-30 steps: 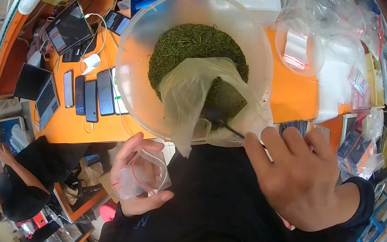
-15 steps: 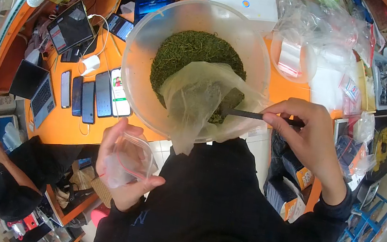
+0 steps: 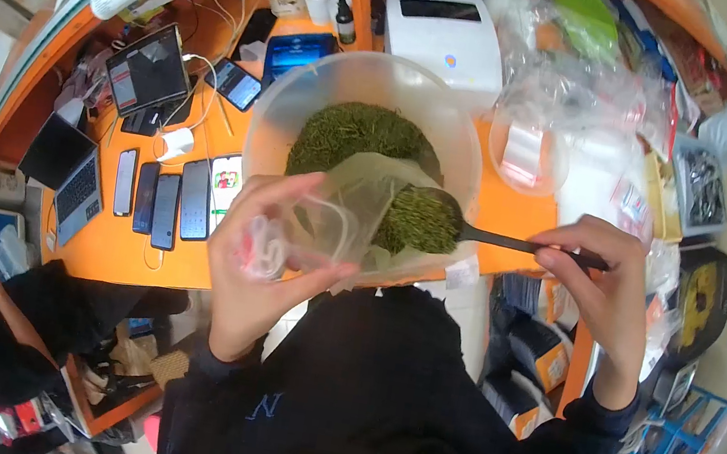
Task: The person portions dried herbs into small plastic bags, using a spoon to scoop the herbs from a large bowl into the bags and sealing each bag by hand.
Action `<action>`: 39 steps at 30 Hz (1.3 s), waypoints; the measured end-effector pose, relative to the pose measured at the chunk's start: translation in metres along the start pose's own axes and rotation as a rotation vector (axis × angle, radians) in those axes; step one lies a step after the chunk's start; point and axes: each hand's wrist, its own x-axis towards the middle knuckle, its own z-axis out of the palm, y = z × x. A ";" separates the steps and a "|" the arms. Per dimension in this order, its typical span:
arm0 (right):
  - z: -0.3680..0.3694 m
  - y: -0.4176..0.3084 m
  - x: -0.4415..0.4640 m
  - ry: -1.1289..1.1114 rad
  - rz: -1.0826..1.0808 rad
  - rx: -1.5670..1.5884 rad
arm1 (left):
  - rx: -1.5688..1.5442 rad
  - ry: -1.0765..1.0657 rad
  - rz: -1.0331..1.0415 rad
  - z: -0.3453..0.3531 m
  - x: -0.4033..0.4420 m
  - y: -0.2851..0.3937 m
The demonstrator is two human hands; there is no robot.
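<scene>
My left hand is closed around a small clear zip bag, its mouth spread and facing the spoon. Between the thumb and fingers of my right hand is the handle of a black spoon, its bowl heaped with dried, chopped green herb. Spoon and bag are close together over the near side of a large translucent tub. More of the green herb fills the tub's far part. A cloudy plastic sheet or bag lies in the tub, partly hidden by my left hand.
Several phones, a laptop and a tablet lie left on the orange table. A white device stands behind the tub. Right are a round container and plastic bags. Another person is at lower left.
The spoon has come up out of the tub with a heap of herb. My left hand has moved up and right, bringing the zip bag near it. The view has shifted slightly.
</scene>
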 end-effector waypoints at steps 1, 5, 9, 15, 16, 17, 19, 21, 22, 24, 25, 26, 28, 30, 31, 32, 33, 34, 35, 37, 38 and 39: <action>-0.008 -0.011 -0.001 0.001 0.008 -0.010 | -0.018 -0.035 0.001 0.001 0.004 0.002; -0.015 -0.035 0.006 0.060 -0.049 -0.048 | -0.101 -0.145 0.020 0.002 0.020 0.006; -0.004 -0.052 0.018 0.116 -0.205 -0.231 | -0.046 -0.141 0.085 0.005 0.027 0.002; 0.009 -0.067 0.018 0.280 -0.618 -0.891 | -0.208 -0.213 -0.104 0.000 0.035 0.001; 0.011 -0.066 0.016 0.311 -0.704 -0.976 | -0.266 -0.235 -0.141 0.000 0.037 0.000; 0.014 -0.065 0.014 0.345 -0.791 -1.060 | -0.298 -0.221 -0.129 0.001 0.038 0.000; 0.016 -0.064 0.009 0.398 -0.941 -1.238 | -0.359 -0.196 -0.109 0.001 0.038 -0.001; 0.017 -0.066 0.006 0.427 -0.960 -1.295 | -0.352 -0.178 -0.092 -0.001 0.037 -0.004; 0.017 -0.069 0.006 0.440 -0.967 -1.324 | -0.350 -0.171 -0.086 -0.001 0.036 -0.004; 0.016 -0.074 0.004 0.496 -0.891 -1.206 | -0.346 -0.145 -0.086 -0.002 0.032 0.000; 0.013 -0.074 0.002 0.507 -0.836 -1.125 | -0.343 -0.132 -0.087 -0.003 0.031 0.002; 0.011 -0.074 0.000 0.517 -0.782 -1.045 | -0.327 -0.111 -0.026 -0.003 0.031 0.000; 0.004 -0.075 -0.007 0.449 -0.533 -0.901 | -0.291 -0.071 0.095 -0.002 0.031 -0.004; -0.006 -0.077 -0.020 0.275 -0.272 -0.798 | -0.273 -0.020 0.100 -0.002 0.027 -0.001; -0.003 -0.076 -0.020 0.222 -0.210 -0.785 | -0.263 0.004 0.104 -0.002 0.026 0.001; 0.002 -0.070 -0.017 0.183 -0.255 -0.816 | -0.227 0.019 0.139 0.000 0.025 0.001; 0.011 -0.061 -0.011 0.147 -0.294 -0.844 | -0.188 0.028 0.173 0.002 0.025 0.001; 0.020 -0.054 -0.004 0.114 -0.330 -0.871 | -0.148 0.033 0.208 0.004 0.025 0.001; 0.032 -0.050 0.004 0.168 -0.420 -0.822 | -0.100 0.065 0.273 0.008 0.024 0.000; 0.047 -0.059 0.022 0.263 -0.536 -0.573 | -0.004 0.134 0.410 0.015 0.027 -0.001; 0.053 -0.066 0.028 0.300 -0.556 -0.372 | 0.015 0.141 0.418 0.018 0.027 -0.001; 0.059 -0.074 0.035 0.222 -0.602 -0.338 | 0.035 0.147 0.426 0.021 0.026 -0.001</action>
